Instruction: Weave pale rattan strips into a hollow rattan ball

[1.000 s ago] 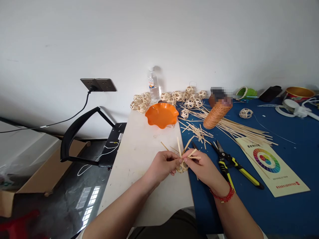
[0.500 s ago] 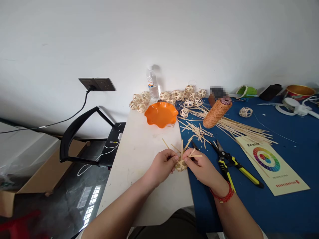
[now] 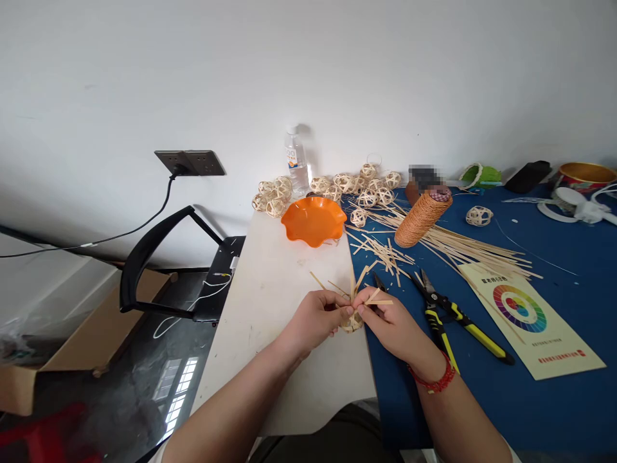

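Between my hands is a partly woven bamboo ball point(image 3: 352, 323), with loose strip ends fanning out above it. My left hand point(image 3: 321, 318) pinches its strips from the left, thumb pressed near the top. From the right, my right hand point(image 3: 385, 318) also pinches strips of the same ball, and the two thumbs nearly meet. A red bracelet point(image 3: 436, 378) circles my right wrist. Short cut bamboo strips point(image 3: 383, 251) lie scattered just beyond my hands. Pruning shears point(image 3: 446, 305) with yellow and black handles rest to the right of my right hand.
An orange wavy-edged dish point(image 3: 313, 222) sits ahead, with finished woven balls point(image 3: 344, 183) and a water bottle point(image 3: 296, 161) behind. Long bamboo strips point(image 3: 482, 251), an orange cord spool point(image 3: 423, 218) and a colour-wheel booklet point(image 3: 535, 321) lie right. A black chair point(image 3: 144, 257) stands left.
My left thumb and fingers have shifted slightly right along the top of the ball, closer to my right thumb. Both hands keep hold of the ball; the camera view has moved slightly.
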The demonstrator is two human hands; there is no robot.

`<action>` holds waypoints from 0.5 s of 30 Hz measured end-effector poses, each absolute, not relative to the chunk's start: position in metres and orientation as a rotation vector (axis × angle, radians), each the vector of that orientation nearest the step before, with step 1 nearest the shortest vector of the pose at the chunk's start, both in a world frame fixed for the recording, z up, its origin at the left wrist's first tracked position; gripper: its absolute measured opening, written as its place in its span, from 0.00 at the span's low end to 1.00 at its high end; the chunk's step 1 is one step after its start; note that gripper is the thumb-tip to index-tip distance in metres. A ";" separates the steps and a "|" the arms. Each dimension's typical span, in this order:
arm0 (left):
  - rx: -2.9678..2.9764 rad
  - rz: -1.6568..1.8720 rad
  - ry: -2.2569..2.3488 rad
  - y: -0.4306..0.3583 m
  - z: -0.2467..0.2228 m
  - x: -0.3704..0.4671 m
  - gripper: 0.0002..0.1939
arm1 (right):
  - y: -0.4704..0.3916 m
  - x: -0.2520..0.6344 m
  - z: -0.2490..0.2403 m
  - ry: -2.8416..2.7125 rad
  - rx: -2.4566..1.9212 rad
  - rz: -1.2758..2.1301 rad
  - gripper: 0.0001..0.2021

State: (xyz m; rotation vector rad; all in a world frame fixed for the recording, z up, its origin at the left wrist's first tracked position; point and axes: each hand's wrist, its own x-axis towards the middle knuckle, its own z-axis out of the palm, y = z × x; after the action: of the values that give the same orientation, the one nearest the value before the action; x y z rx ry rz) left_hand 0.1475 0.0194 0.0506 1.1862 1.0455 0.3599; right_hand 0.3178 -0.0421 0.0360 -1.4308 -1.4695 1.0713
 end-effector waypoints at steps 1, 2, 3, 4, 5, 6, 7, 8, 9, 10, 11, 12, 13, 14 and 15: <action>1.183 0.365 1.049 0.019 0.050 0.148 0.14 | -0.042 0.318 0.036 -1.466 -1.430 1.072 0.08; 1.180 0.372 1.054 0.019 0.050 0.148 0.14 | -0.042 0.317 0.037 -1.460 -1.431 1.074 0.08; 1.176 0.376 1.059 0.018 0.051 0.148 0.14 | -0.042 0.317 0.037 -1.450 -1.436 1.076 0.07; 1.174 0.380 1.064 0.018 0.051 0.148 0.14 | -0.043 0.317 0.037 -1.439 -1.444 1.082 0.07; 1.173 0.381 1.068 0.017 0.052 0.148 0.14 | -0.043 0.317 0.037 -1.427 -1.455 1.088 0.06; 1.172 0.382 1.072 0.017 0.052 0.148 0.14 | -0.043 0.316 0.036 -1.416 -1.465 1.093 0.06; 1.173 0.380 1.075 0.017 0.053 0.148 0.14 | -0.043 0.316 0.036 -1.406 -1.473 1.097 0.05; 1.175 0.376 1.078 0.017 0.054 0.149 0.13 | -0.043 0.316 0.036 -1.398 -1.479 1.102 0.04; 1.177 0.374 1.081 0.016 0.054 0.149 0.13 | -0.043 0.316 0.035 -1.390 -1.484 1.108 0.04; 1.180 0.373 1.085 0.016 0.055 0.149 0.13 | -0.044 0.316 0.035 -1.382 -1.486 1.113 0.04; 1.184 0.371 1.088 0.016 0.055 0.150 0.14 | -0.044 0.316 0.034 -1.374 -1.486 1.114 0.04; 1.185 0.369 1.088 0.016 0.055 0.150 0.15 | -0.044 0.315 0.034 -1.368 -1.484 1.115 0.04; 1.184 0.366 1.084 0.016 0.054 0.150 0.16 | -0.044 0.315 0.033 -1.362 -1.481 1.114 0.04; 1.184 0.363 1.076 0.016 0.054 0.149 0.17 | -0.044 0.315 0.033 -1.358 -1.476 1.113 0.04; 1.185 0.358 1.066 0.017 0.054 0.149 0.18 | -0.044 0.316 0.032 -1.356 -1.473 1.110 0.04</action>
State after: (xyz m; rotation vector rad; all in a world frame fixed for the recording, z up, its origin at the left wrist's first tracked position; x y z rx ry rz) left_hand 0.1488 0.0165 0.0537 1.1849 1.0663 0.3583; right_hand 0.3156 -0.0440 0.0323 -1.4726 -1.3560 1.1100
